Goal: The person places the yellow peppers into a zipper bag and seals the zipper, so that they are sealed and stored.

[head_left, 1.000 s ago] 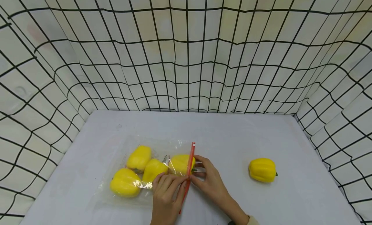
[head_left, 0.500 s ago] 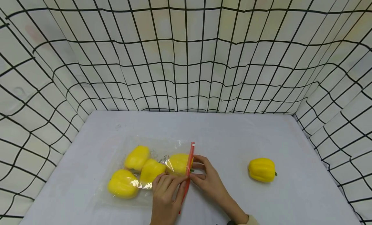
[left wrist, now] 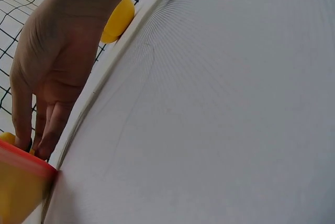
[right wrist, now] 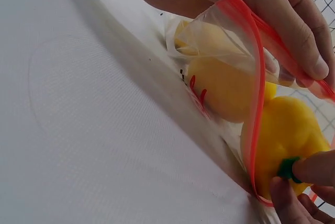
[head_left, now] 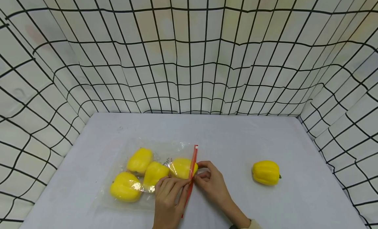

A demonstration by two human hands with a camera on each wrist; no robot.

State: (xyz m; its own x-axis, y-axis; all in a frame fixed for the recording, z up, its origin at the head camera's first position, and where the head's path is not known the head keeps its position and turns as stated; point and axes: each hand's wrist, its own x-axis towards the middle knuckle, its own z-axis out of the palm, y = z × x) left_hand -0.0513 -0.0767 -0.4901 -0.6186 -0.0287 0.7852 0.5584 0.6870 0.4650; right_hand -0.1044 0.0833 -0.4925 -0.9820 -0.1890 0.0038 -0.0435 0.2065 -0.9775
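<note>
Hands [head_left: 189,189] pinching bag seal [head_left: 192,170], peppers [head_left: 153,173] inside

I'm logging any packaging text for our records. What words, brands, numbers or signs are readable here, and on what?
None can be read.
Clear zip bag: small dark specks and, in the right wrist view, red marks on the plastic, too small and blurred to read.
Yellow peppers, loose pepper, table and grid backdrop: no text.

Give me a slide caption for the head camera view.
Both hands pinch the red zip strip of a clear bag holding four yellow peppers; a fifth pepper lies outside.
</note>
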